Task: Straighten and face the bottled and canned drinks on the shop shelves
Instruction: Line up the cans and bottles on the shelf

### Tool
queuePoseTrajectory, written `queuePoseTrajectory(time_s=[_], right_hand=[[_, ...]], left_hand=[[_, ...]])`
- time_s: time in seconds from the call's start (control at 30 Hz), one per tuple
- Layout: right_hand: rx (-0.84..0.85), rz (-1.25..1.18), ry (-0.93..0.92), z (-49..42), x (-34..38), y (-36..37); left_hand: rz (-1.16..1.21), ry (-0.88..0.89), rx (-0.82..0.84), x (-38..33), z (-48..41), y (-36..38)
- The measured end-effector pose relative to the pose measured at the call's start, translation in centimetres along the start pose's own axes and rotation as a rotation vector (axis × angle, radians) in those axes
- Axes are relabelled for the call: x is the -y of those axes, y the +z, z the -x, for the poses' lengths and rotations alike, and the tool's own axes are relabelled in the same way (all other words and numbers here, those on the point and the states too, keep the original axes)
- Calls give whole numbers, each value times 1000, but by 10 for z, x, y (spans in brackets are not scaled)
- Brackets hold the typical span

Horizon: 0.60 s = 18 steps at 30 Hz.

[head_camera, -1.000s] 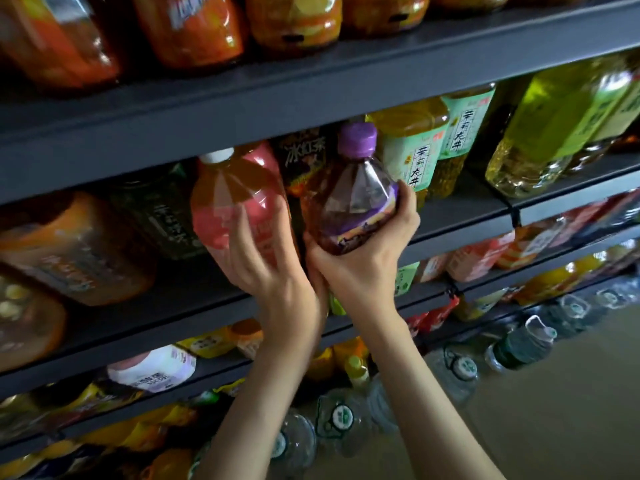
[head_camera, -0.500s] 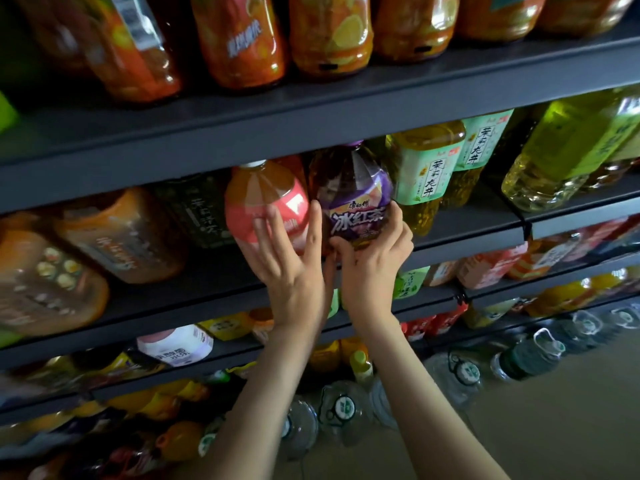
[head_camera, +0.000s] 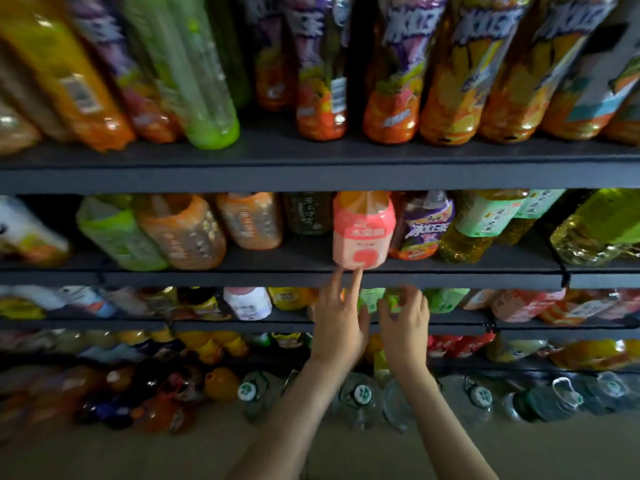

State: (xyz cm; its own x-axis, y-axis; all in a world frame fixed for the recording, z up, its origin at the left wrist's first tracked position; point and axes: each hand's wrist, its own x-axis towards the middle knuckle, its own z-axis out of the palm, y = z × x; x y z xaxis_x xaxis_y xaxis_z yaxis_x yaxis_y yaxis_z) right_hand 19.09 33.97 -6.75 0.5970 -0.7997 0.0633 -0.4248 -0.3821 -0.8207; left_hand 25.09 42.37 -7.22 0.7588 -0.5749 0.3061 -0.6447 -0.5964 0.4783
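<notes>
The pink peach bottle (head_camera: 362, 233) stands at the front edge of the dark shelf (head_camera: 207, 279), just beside a purple tea bottle (head_camera: 426, 225). I see my left hand (head_camera: 337, 322) spread, 2 fingertips touching the pink peach bottle's base. My right hand (head_camera: 406, 322) hangs loose below, holding nothing.

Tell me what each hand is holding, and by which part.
Nothing is held. The left hand has straight fingertips at the base of the pink-labelled bottle; the right hand is loosely curled and empty.
</notes>
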Motion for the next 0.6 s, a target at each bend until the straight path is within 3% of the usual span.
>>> queuePoseTrajectory(time_s=[0.1, 0.27, 0.4, 0.6], right_hand=[[166, -57, 13, 38, 22, 18], [407, -101, -40, 88, 71, 66], [505, -96, -109, 117, 122, 108], [621, -95, -218, 168, 212, 193]], left_hand=[[178, -259, 130, 20, 33, -31], [331, -603, 95, 65, 69, -91], [373, -733, 50, 107, 83, -150], [392, -777, -79, 202, 106, -249]])
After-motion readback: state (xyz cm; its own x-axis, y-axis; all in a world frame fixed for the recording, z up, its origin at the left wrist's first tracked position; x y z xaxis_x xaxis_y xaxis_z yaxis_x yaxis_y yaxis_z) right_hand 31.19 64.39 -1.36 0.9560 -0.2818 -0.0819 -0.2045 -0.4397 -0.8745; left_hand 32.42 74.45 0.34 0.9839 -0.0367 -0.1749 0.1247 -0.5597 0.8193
